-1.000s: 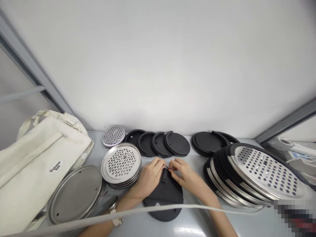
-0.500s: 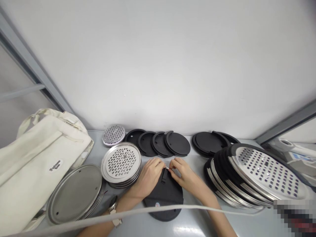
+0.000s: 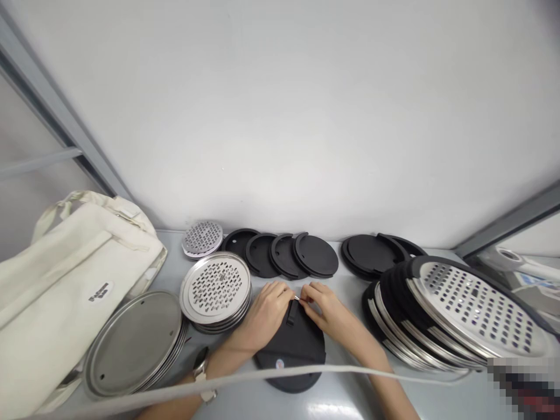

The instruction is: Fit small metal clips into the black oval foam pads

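Observation:
My left hand [image 3: 270, 309] and my right hand [image 3: 321, 304] meet over a black, rounded plate-like piece [image 3: 293, 344]. Between their fingertips shows a small shiny metal pin [image 3: 297, 298], pinched from both sides. Just below it, a short black strap-like part [image 3: 291, 313] lies on the black piece. Nearer me, a raised straight edge crosses that piece, with a small round sticker [image 3: 280, 364] by it. The fingers hide the pin's ends and the piece's far edge.
Left of my hands are perforated metal discs [image 3: 219, 289], plain metal discs [image 3: 135, 344] and a cream bag [image 3: 74, 286]. Black discs [image 3: 317, 255] line the wall. A leaning stack of perforated discs [image 3: 476, 306] stands at right. A pale cord [image 3: 341, 368] crosses in front.

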Demonstrator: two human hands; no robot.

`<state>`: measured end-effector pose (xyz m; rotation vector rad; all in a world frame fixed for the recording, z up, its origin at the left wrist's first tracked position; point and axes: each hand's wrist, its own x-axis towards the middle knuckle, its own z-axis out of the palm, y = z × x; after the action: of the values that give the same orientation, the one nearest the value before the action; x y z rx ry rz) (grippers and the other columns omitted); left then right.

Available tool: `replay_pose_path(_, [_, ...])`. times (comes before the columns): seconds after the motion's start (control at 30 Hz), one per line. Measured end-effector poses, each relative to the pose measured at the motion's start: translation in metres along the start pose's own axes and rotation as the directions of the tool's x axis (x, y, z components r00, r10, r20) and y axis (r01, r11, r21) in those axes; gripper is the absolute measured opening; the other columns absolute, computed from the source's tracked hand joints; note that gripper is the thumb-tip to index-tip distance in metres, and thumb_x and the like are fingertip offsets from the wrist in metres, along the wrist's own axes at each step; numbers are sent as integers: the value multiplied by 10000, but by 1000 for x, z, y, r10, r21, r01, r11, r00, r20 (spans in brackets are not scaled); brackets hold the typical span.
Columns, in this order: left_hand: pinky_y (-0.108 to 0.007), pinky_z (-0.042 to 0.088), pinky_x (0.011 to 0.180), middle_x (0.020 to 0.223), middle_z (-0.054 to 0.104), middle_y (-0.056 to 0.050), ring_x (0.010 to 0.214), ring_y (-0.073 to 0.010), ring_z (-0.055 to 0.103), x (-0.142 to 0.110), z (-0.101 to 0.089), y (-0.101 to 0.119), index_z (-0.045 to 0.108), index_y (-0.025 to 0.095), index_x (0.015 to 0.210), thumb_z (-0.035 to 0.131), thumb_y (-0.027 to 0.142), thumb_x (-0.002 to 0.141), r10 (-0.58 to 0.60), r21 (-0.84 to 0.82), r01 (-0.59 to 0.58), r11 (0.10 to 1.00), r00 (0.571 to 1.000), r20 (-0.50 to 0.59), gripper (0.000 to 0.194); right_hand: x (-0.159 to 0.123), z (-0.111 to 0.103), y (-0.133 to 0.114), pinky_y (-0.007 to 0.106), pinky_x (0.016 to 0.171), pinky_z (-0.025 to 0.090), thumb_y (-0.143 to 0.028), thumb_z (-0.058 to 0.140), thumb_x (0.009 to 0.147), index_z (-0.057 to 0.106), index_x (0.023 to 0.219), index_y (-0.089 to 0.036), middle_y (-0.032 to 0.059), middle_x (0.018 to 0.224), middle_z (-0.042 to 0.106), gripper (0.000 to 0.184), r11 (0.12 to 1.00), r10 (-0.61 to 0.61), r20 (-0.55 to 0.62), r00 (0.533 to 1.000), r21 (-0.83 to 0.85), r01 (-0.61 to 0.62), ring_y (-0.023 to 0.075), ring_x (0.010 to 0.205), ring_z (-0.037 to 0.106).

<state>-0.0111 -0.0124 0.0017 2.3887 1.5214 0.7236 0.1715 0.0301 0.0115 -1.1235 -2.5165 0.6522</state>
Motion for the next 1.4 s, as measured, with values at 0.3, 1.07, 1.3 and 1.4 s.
replay_pose_path(0.3, [-329,461,800,892,565,-26,875,-171,545,0,3,-2,568,187,902,383,158,954,5,-12,-5,1000,1000,-17,194,0,-3,-3,332,739,447,-133,439,886,521,819,-194,43,839,547,122,1000,16,13,1000,15,-16,192,807,527])
replay_pose_path(1.07, [-352,446,806,877,551,-39,863,-189,531,0,3,2,535,187,885,439,157,904,19,13,-18,1000,998,-62,102,-1,3,1,309,699,435,-151,383,916,495,821,-203,24,798,494,156,1000,0,31,1000,8,0,173,753,497])
replay_pose_path(1.3, [-403,417,861,943,544,-41,925,-231,498,1,-3,7,499,191,940,625,279,797,34,49,-33,998,999,-22,209,-1,0,-3,295,680,425,-112,403,888,485,798,-202,28,787,501,152,1000,15,20,1000,-12,-15,174,740,498])
replay_pose_path(1.4, [-407,412,860,939,539,-43,926,-236,498,1,-2,7,489,193,920,613,261,799,33,50,-32,998,999,-14,186,0,-1,-4,297,684,425,-125,388,901,472,800,-202,28,793,500,152,1000,22,29,999,-16,-22,172,735,502])
